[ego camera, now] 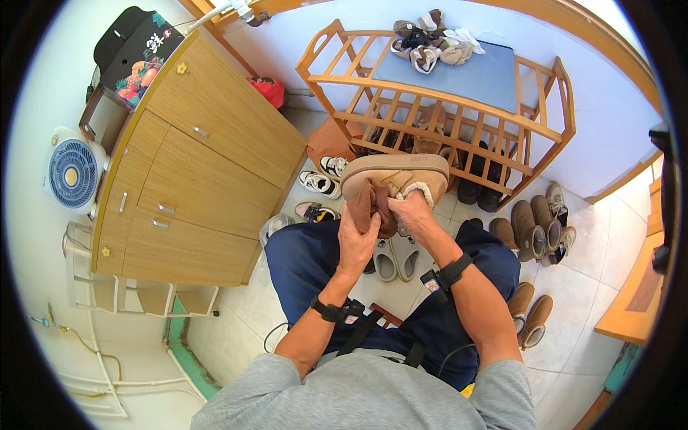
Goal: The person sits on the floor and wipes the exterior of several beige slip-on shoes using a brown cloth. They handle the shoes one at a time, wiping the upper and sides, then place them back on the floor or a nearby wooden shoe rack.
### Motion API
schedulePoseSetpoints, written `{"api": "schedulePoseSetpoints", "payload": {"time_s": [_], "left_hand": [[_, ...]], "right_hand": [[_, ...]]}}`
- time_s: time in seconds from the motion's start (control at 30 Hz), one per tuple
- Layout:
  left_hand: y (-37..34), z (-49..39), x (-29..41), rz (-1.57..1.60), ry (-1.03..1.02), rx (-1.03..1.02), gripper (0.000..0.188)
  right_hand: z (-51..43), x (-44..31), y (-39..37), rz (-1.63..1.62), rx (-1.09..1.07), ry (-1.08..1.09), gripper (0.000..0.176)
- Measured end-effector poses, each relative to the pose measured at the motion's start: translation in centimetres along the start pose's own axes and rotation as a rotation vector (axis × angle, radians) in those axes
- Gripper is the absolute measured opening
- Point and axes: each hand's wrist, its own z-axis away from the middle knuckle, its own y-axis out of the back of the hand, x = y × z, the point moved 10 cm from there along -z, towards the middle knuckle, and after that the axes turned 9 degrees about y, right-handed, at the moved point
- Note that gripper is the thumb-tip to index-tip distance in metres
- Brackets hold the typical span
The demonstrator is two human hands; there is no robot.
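Note:
A tan suede shoe (388, 177) with a thick sole and pale fleece lining is held up before me, sole edge away from my body. My right hand (416, 212) grips it at the opening, its fingers partly hidden inside. In my left hand (358, 236) is a brown cloth (371, 209), bunched up and lying against the side of the shoe. Below my hands a pair of grey clogs (396, 259) rests on the floor between my knees.
Ahead stands a wooden shoe rack (430, 126) with a blue mat (457, 75) and a pile of small shoes (430, 45) on top. Brown boots (529, 231) and tan slippers (527, 314) stand at right. Sneakers (321, 183) lie beside the wooden cabinet (199, 199) at left.

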Motion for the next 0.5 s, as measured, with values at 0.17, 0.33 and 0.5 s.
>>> {"api": "schedulePoseSetpoints", "payload": {"time_s": [0.17,0.33,0.5], "left_hand": [[-3.1,1.7,-4.1,0.69,0.504,-0.161,0.039],[-3.0,1.4,-3.9,0.705,0.514,-0.136,0.047],[-3.4,1.0,-3.9,0.745,0.526,-0.146,0.057]], "right_hand": [[0.2,0.5,-0.1,0.039,-0.027,-0.071,0.06],[0.2,-0.1,-0.9,-0.085,-0.068,0.043,0.058],[0.0,0.5,-0.9,-0.013,-0.055,0.026,0.047]]}}
